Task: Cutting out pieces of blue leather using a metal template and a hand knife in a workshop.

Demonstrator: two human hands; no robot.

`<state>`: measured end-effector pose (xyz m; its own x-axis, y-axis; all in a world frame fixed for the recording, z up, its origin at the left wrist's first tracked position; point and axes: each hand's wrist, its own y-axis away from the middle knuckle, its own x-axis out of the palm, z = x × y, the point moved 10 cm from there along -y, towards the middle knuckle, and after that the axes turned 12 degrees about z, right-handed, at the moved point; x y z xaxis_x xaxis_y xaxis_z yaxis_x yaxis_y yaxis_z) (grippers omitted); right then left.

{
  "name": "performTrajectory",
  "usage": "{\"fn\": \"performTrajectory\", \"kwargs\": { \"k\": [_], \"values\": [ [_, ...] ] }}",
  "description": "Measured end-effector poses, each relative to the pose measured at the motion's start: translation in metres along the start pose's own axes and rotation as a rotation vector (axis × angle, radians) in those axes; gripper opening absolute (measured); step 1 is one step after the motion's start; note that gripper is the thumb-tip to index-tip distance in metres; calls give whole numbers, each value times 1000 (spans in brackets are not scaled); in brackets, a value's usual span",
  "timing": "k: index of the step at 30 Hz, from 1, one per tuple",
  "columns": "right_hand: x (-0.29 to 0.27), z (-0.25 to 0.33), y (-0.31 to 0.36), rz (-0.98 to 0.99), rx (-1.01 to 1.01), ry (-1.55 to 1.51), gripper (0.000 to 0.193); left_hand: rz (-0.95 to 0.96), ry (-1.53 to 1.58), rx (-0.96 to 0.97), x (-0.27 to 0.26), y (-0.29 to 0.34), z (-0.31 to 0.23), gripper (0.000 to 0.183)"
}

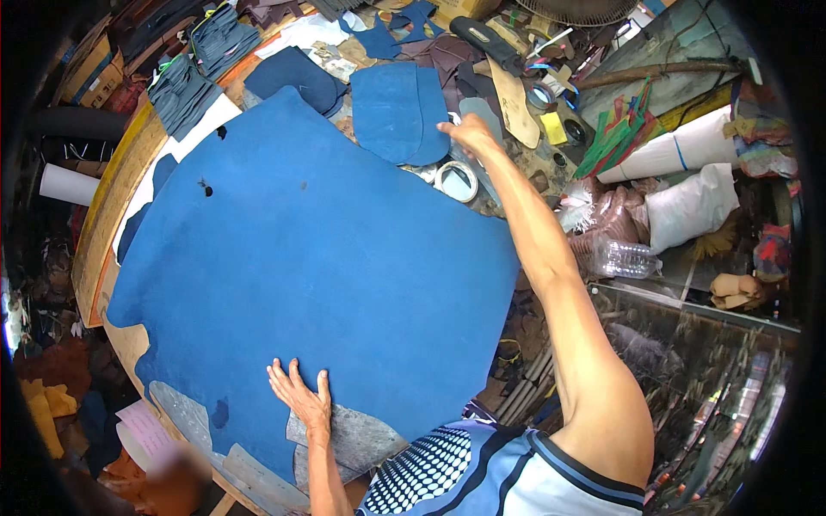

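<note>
A large blue leather hide [344, 241] covers most of the work table, with ragged edges and a few dark holes near its far left side. My left hand [303, 397] lies flat on its near part, fingers spread. Stretched out to the far side, my right hand [469, 135] has its fingers partly curled at a grey rounded flat piece [482, 112]; whether it grips that piece is hidden. Just left of those fingers are blue cut leather pieces [391, 112], overlapping one another. A roll of tape [456, 181] sits below my right wrist, at the hide's far edge.
Stacked dark cut pieces [182, 96] lie at the far left. A tan template [514, 103], a yellow pad [552, 127] and a dark case [486, 45] are at the back. White rolls [680, 146], a white sack [693, 206] and a plastic bottle [626, 258] stand right.
</note>
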<state>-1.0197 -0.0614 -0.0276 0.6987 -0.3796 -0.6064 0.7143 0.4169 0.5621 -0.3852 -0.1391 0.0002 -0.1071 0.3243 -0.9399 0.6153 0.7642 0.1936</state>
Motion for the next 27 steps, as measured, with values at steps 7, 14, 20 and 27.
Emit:
{"fn": "performTrajectory", "kwargs": {
  "k": [7,14,20,27],
  "values": [
    [16,10,-34,145,-6,-361,45,-6,2,-5,-3,-1,1,62],
    [32,33,-51,177,-68,-352,41,-15,-7,3,-1,1,5,64],
    [40,10,-81,198,-44,-506,38,7,-1,-8,4,0,1,65],
    [-7,105,-48,-164,-364,75,47,12,-19,-42,-2,-2,3,64]
  ]
}}
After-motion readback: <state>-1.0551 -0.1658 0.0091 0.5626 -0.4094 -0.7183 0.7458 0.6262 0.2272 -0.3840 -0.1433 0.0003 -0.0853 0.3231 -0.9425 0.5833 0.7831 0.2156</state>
